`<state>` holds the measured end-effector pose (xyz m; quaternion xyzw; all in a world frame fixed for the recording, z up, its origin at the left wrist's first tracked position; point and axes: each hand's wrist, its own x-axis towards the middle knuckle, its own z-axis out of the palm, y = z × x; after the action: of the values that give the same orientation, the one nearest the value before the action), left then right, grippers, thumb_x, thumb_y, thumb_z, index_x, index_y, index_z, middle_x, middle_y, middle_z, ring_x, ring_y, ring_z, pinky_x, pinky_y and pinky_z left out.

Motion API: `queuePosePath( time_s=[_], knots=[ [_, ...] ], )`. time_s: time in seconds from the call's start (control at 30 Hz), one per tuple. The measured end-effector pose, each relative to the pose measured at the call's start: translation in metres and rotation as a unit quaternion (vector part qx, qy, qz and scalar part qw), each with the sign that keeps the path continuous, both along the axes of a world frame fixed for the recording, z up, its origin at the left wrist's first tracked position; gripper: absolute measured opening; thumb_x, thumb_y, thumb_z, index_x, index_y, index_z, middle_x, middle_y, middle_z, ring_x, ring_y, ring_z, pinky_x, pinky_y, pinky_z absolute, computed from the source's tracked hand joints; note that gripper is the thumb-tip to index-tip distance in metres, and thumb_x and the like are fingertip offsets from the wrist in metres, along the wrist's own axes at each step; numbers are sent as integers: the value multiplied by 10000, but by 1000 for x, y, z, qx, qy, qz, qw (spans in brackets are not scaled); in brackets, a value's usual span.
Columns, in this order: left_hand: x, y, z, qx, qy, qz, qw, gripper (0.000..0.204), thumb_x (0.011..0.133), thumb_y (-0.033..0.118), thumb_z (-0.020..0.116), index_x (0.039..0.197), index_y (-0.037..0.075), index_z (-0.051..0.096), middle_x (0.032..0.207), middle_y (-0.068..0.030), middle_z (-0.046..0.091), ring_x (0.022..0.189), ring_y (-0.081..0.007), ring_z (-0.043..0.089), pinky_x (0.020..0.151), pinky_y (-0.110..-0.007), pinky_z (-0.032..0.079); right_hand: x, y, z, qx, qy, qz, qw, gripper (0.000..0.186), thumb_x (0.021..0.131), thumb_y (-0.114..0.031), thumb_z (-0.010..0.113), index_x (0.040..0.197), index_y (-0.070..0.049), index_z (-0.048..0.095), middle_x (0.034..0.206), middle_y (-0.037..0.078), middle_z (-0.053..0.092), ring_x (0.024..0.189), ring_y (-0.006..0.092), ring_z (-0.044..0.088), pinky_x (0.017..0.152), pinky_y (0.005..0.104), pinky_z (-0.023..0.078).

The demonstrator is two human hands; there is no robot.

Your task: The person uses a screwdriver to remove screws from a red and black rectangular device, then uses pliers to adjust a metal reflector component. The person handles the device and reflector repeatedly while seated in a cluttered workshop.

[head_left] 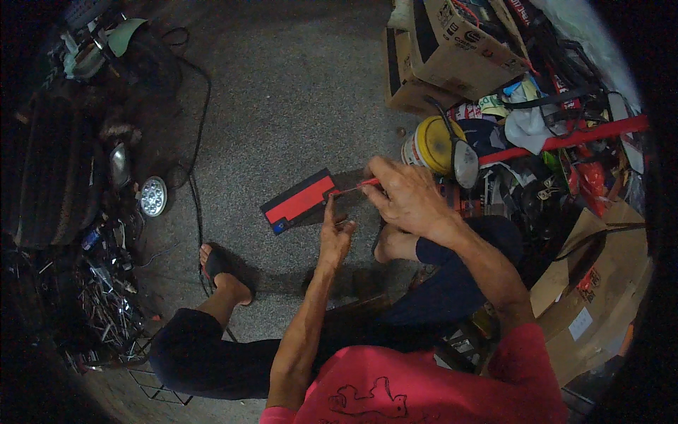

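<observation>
Print on packaging along the right edge of the floor (261, 106)
Toward the upper right corner, an open carton (487, 69) carries dark lettering and symbols on its side, and a pale packet (492, 105) below shows green letters; toward the lower right, a brown carton (616, 311) bears red print and a white label (580, 324) — its marks too small to read.

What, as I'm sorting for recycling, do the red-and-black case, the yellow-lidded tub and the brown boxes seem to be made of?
Case: probably hard plastic, satin, from its crisp edges and even colour; painted metal is possible.
Tub: likely plastic, fairly matt, from its moulded-looking yellow rim; metal isn't ruled out.
Boxes: cardboard, matt, from the stiff brown printed panels.
</observation>
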<state>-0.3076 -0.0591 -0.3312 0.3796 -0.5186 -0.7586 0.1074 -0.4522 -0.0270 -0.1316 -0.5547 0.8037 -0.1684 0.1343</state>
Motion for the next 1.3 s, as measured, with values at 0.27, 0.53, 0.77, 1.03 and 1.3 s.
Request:
queuePosePath(
  time_s=[0.27,0.53,0.77,1.03,1.3],
  knots=[
    [-1,2,-4,-8,8,20,1000,765,809,47,589,1454,208,210,1050,-127,542,792,-147,518,638,-271,465,1,-2,3,12,-17,4,1000,191,840,-186,576,894,-32,476,833,187,606,768,420,595,634,511,457],
    [-2,0,-3,-36,2,13,999,790,799,44,608,1459,191,198,1046,-125,549,815,-157,528,647,-281,468,1,-3,-1,6,-11,55,998,182,846,-175,572,928,-47,471,852,170,589,791,412,591,645,502,461],
    [-2,-1,4,-5,-13,23,1000,799,799,73,632,1459,189,197,1043,-123,559,811,-165,540,641,-281,478,1,0,-5,-8,-6,48,999,179,844,-170,581,930,-46,484,849,172,595,792,401,590,652,487,456],
    [-1,-4,8,11,7,11,1000,783,821,112,627,1461,193,185,1031,-120,567,860,-173,550,660,-294,496,0,-3,1,15,-13,49,999,196,838,-185,579,908,-42,465,849,177,604,794,410,594,651,504,456],
    [-3,-2,4,24,4,7,1000,804,807,26,602,1465,155,158,1112,-205,540,856,-183,577,763,-304,487,1,-3,-9,-19,-11,48,999,190,834,-173,574,917,-40,467,861,176,595,782,411,591,648,505,457]
  ],
)
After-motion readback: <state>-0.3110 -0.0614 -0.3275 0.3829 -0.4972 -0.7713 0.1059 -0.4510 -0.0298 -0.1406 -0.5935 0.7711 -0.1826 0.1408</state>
